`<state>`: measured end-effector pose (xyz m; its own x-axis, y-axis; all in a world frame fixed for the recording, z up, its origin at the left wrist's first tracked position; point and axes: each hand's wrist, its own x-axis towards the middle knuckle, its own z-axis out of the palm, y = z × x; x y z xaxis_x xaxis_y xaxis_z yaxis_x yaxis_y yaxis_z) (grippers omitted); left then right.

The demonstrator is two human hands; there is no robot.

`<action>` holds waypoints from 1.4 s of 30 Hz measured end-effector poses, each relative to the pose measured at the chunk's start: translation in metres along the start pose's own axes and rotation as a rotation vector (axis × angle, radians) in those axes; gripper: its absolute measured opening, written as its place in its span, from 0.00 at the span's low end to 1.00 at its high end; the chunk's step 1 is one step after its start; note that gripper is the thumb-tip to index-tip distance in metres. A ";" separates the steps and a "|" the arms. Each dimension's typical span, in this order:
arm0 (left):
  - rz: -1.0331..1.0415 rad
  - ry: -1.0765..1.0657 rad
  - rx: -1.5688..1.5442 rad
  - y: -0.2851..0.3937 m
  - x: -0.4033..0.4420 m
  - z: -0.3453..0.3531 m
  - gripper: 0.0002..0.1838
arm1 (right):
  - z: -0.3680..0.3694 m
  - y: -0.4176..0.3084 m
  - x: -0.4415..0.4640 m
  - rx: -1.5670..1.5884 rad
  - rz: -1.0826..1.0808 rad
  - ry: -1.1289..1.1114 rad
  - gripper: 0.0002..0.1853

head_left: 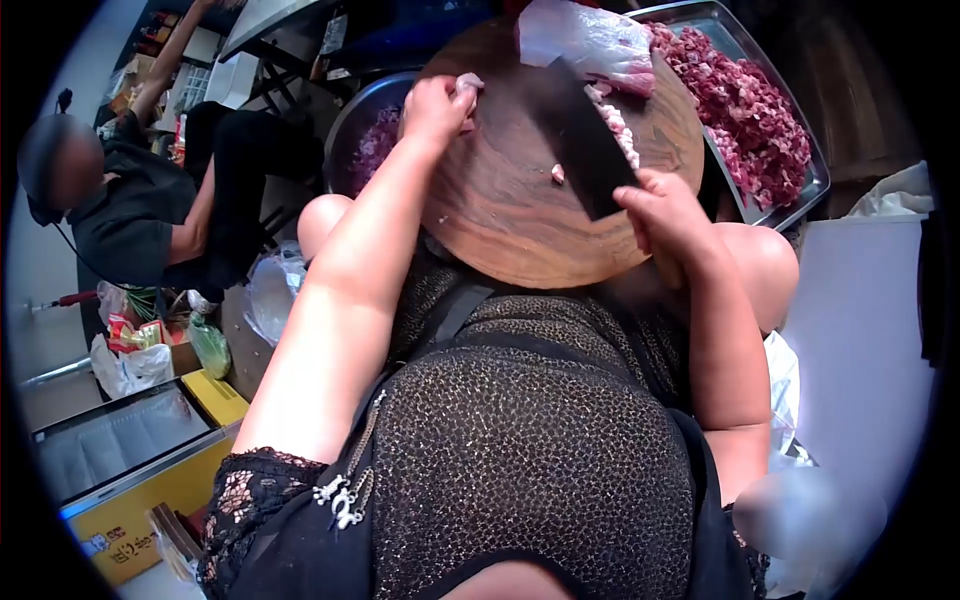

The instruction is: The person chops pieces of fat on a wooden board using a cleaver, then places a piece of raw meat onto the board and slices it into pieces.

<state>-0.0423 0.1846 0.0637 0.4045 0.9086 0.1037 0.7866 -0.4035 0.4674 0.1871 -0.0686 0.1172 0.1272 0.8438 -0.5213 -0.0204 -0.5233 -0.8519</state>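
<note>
A round wooden chopping board (500, 200) lies in front of my knees. My right hand (668, 215) grips the handle of a broad dark cleaver (590, 140), its blade slightly blurred over the board. At the board's left edge my left hand (440, 108) is closed on a pale pink piece of meat (468, 84). A row of chopped pale bits (615, 122) runs along the far side of the blade, and one small meat bit (558, 174) sits apart on the wood. A large slab of meat with white fat (585, 45) rests at the board's far edge.
A metal tray (815, 190) heaped with chopped red meat (745, 115) stands at the right. Left of the board, a metal bowl (338, 140) holds more meat. Another person (130, 200) sits at the far left, near plastic bags (130, 365) and a yellow box (150, 500).
</note>
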 end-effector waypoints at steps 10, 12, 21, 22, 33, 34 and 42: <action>-0.130 -0.113 -0.796 -0.028 0.030 -0.049 0.09 | 0.010 0.013 0.020 -0.124 0.077 0.129 0.11; -0.024 -0.276 -0.925 -0.009 0.028 -0.073 0.11 | 0.007 0.018 0.024 -0.133 0.061 0.150 0.10; -0.005 -0.473 -0.597 0.057 -0.063 -0.018 0.19 | 0.012 0.013 0.017 -0.061 0.127 0.172 0.09; -0.048 -0.595 -0.473 0.046 -0.079 -0.002 0.22 | 0.013 0.012 0.015 -0.061 0.128 0.172 0.09; 0.408 0.072 0.007 -0.030 -0.040 -0.018 0.13 | 0.008 0.022 0.018 -0.087 0.078 0.164 0.09; 0.464 0.159 0.036 -0.039 -0.027 -0.011 0.14 | 0.007 0.021 0.019 -0.114 0.078 0.159 0.09; -0.126 -0.440 0.228 -0.018 -0.012 -0.042 0.13 | 0.006 0.019 0.018 -0.126 0.065 0.120 0.07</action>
<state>-0.0806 0.1858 0.0914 0.4192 0.8401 -0.3442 0.9040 -0.3510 0.2442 0.1833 -0.0631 0.0915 0.2468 0.7915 -0.5591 0.0906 -0.5932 -0.7999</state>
